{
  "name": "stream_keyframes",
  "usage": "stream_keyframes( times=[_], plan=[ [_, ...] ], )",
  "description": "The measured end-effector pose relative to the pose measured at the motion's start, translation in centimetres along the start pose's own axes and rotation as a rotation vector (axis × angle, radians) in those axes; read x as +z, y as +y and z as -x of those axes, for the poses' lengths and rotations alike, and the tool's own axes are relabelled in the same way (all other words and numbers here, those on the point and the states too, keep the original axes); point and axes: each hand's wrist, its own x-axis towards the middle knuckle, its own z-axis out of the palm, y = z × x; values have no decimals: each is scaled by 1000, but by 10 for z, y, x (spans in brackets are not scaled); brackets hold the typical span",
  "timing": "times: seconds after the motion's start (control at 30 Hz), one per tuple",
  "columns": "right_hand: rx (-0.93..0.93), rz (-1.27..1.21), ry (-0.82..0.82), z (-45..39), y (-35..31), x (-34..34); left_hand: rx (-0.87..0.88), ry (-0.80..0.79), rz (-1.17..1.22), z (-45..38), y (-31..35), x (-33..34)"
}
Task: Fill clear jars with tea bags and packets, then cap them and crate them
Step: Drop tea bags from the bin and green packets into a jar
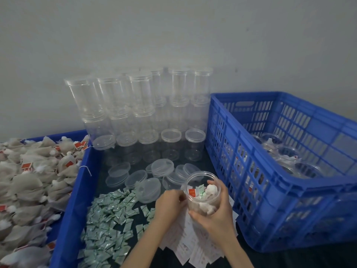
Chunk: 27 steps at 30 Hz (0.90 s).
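One open clear jar (201, 190) stands uncapped near the front of the dark surface (123, 157), just left of the blue crate (274, 171). It contains white tea bags, one red tag and one green packet. The right hand (214, 209) wraps the jar's right side and base, fingers curled round the wall, thumb on the rim. The left hand (171, 203) touches the jar's left side with bent fingers; whether it pinches anything cannot be determined. Under both hands lies a spread of white paper slips (185, 246). To the left of the hands, a loose heap of green packets (108, 219) covers the front of the surface; the count is too large to establish. About nine loose clear lids (148, 187) lie between the packets and the stacked empty jars (135, 105), some overlapping. The empty jars stand against the rear wall, capped, in tiers of up to three, roughly five columns across the front row; the exact total cannot be read through the clear plastic. A blue bin (77, 190) along the left edge holds a large heap of tea bags (29, 180) with red tags. The crate on the right holds several filled jars (289, 161), partly hidden by its slotted wall.
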Motion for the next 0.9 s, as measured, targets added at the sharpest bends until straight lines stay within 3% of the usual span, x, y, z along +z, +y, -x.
stream_keyframes(
  times=[0.4, 0.53, 0.63, 0.73, 0.83, 0.9],
  plan=[
    [36, 38, 14, -1, 10, -4, -7, 16, -16, -2, -11, -6],
    [65, 36, 24, -1, 14, -4, -14, 73, 133, 6, -4, -32],
    [86, 47, 14, -1, 16, -4, -27, 256, 281, 12, 9, -69],
    [98, 47, -17, 0, 19, -2, 38, 370, 577, 18, 24, -103],
    [108, -1, -45, 1, 20, 2, 88, 222, 666, 19, 42, -113],
    [102, -32, -58, 2, 18, 4, 102, 82, 507, 21, 51, -106]
  ],
)
